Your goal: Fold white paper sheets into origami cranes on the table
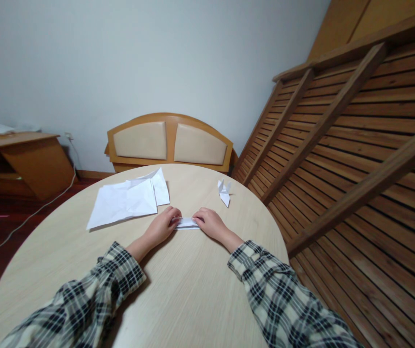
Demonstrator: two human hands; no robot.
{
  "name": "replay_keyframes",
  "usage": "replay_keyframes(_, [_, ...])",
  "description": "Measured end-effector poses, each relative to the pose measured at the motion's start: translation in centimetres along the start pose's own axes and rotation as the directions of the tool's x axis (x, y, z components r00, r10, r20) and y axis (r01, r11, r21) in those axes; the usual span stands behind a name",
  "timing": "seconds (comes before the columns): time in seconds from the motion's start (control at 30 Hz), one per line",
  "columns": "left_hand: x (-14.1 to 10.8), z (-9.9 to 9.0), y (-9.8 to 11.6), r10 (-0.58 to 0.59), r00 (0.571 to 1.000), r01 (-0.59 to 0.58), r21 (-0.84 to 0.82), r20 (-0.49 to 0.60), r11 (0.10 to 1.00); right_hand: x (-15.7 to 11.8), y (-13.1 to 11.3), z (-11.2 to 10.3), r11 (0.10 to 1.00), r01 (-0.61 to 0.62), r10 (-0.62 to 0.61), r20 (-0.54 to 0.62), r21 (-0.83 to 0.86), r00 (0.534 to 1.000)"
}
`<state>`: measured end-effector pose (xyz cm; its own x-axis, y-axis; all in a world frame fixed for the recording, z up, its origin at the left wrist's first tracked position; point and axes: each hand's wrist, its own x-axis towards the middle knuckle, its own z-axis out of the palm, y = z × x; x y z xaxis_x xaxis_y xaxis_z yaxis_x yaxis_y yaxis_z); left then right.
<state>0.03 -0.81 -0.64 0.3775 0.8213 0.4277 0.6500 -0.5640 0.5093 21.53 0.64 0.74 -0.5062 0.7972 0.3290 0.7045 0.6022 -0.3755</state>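
Note:
A narrow folded strip of white paper (187, 224) lies on the round wooden table (178, 299), between my two hands. My left hand (163, 223) pinches its left end, fingers closed. At the right end, my right hand (209, 222) grips the strip between thumb and fingers. Some of the strip's ends are hidden under the fingers. Beyond my right hand stands a small folded white paper figure (224, 192) with pointed parts.
Several white paper sheets (124, 203) overlap at the table's back left. Behind the table is a padded wooden headboard (171, 140). A slatted wooden frame (338, 140) leans at the right. A desk (37, 164) and a cable stand at the left.

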Motion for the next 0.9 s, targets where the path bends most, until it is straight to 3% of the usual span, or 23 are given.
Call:
replay_keyframes(0.4, [0.0,0.0,0.1,0.011,1.0,-0.012,0.077,0.024,0.997,0.3,0.2,1.0,0.988,-0.083,0.079,-0.033,-0.13,0.996])
replay_keyframes(0.67, [0.1,-0.1,0.3,0.044,0.998,-0.05,0.166,0.04,0.985,0.2,0.2,1.6,0.981,-0.16,0.148,-0.113,-0.106,0.983])
replay_keyframes(0.9, [0.0,-0.1,0.4,0.08,0.995,-0.09,0.225,0.053,0.97,0.2,0.2,1.7,0.98,-0.171,0.16,-0.118,-0.098,0.98])
